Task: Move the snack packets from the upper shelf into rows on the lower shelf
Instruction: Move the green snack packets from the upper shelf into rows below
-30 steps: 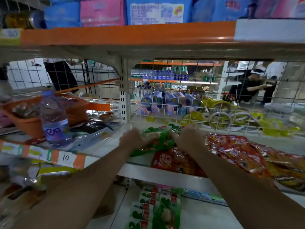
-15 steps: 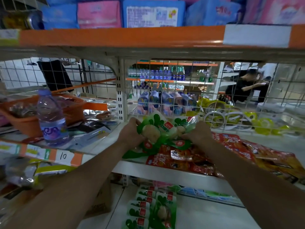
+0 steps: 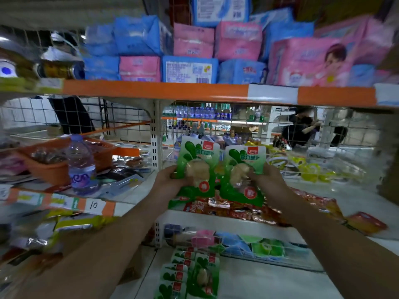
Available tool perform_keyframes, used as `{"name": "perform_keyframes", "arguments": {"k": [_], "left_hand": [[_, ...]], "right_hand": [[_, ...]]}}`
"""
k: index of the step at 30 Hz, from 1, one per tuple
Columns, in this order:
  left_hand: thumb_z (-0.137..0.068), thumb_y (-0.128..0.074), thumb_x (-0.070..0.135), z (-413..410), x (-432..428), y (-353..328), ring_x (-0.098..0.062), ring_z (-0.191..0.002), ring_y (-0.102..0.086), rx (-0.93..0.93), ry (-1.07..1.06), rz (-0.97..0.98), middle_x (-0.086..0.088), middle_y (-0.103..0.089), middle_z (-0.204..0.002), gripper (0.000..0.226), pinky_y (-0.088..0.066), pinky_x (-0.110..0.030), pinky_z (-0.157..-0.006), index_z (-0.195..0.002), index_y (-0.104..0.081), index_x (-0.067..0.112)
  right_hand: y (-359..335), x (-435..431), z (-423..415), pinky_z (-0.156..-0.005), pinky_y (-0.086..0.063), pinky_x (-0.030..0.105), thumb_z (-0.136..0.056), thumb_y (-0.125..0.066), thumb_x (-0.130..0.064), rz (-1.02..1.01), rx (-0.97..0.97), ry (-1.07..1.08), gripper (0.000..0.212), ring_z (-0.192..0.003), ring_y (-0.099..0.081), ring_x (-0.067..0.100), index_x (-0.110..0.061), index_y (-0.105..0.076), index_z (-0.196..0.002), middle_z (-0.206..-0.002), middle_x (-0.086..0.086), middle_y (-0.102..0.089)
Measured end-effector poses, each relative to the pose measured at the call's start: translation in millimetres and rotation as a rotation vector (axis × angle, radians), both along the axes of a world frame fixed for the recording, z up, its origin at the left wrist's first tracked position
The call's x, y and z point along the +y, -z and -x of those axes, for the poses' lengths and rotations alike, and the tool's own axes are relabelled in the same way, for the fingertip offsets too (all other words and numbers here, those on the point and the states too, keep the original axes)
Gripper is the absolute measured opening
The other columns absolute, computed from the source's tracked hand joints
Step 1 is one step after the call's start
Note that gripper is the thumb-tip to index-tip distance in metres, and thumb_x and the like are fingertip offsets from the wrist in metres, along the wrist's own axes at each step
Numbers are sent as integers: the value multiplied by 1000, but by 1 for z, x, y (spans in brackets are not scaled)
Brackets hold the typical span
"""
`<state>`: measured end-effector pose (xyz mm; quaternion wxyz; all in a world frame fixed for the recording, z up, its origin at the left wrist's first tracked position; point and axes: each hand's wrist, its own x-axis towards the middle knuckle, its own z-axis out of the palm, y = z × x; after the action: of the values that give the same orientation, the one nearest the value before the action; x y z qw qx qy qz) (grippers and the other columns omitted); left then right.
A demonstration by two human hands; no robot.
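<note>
The left hand [image 3: 170, 180] and right hand [image 3: 266, 180] pinch separate green packets [image 3: 197, 167] (gripped low); best lower both level, extending the row [image 3: 183, 275] on the lower shelf [image 3: 269, 283].

Green-and-white snack packets [image 3: 197, 167] with red logos, orange shelf edge [image 3: 155, 89], pink and blue packs [image 3: 194, 41].
</note>
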<state>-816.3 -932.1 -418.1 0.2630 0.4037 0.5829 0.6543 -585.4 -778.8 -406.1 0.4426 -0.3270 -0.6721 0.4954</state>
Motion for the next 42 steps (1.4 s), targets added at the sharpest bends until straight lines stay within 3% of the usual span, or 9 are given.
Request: {"name": "perform_keyframes", "arguments": {"k": [5,10,16,19,23,30,35,38,42], "left_hand": [[-81,-78,2,-31,-27,2,-11,-86,-72,-16,86,-8,0,-76,-97,30,-55,-18,-67,-100,-70,23],[-76,-81,-1,-62,-51,13,-25,-109,-68,-7,148,24,-5,-75,-111,41,-53,-42,-99,-109,-70,21],[-70,-86,7,-90,-85,29,-25,-116,-63,-47,202,79,-6,-69,-124,57,-48,-50,-105,-123,-64,16],[-53,-95,29,-95,-95,47,-27,-123,-58,-104,201,135,-5,-63,-134,90,-44,-54,-107,-135,-58,25],[-78,-80,5,-100,-109,71,-27,-115,-64,-117,177,170,-3,-73,-115,44,-45,-54,-104,-110,-68,32],[-86,-70,-3,-91,-122,118,-23,-114,-65,-126,259,237,0,-74,-115,41,-46,-50,-106,-115,-69,26],[-90,-63,-6,-79,-115,155,-26,-113,-66,-192,272,301,0,-75,-112,39,-54,-41,-95,-119,-68,20],[-88,-68,1,-67,-109,178,-25,-117,-64,-148,289,343,1,-73,-117,37,-49,-46,-102,-116,-71,25],[-90,-64,0,-43,-92,204,-26,-112,-67,-169,328,366,-8,-71,-120,37,-54,-45,-96,-122,-68,17]], "right_hand": [[-1,-36,-40,-87,-56,43,-79,-76,3,24,53,-115,41,-98,-73,28,-9,-67,-118,-106,8,-76],[7,-70,-77,-94,-53,41,-75,-82,-4,-23,13,-128,43,-105,-70,23,-11,-69,-116,-110,3,-76],[22,-105,-103,-91,-54,37,-76,-78,5,4,17,-131,45,-106,-69,24,-9,-68,-118,-110,6,-75],[43,-113,-113,-96,-53,46,-77,-78,3,32,-7,-157,44,-106,-69,27,-11,-68,-117,-110,6,-75],[73,-122,-123,-95,-54,45,-78,-77,5,70,-33,-161,39,-105,-70,29,-7,-70,-113,-107,8,-76],[137,-131,-125,-99,-52,49,-76,-78,5,175,-113,-174,42,-107,-69,29,-6,-68,-116,-109,8,-76],[174,-126,-117,-96,-54,44,-78,-75,7,234,-152,-179,39,-107,-68,28,-6,-68,-114,-108,8,-75],[192,-116,-109,-92,-56,42,-79,-74,8,251,-176,-181,38,-104,-70,26,-7,-69,-113,-106,7,-76],[216,-93,-93,-91,-56,44,-78,-75,7,264,-195,-172,38,-103,-70,29,-7,-71,-113,-106,8,-76]]}}
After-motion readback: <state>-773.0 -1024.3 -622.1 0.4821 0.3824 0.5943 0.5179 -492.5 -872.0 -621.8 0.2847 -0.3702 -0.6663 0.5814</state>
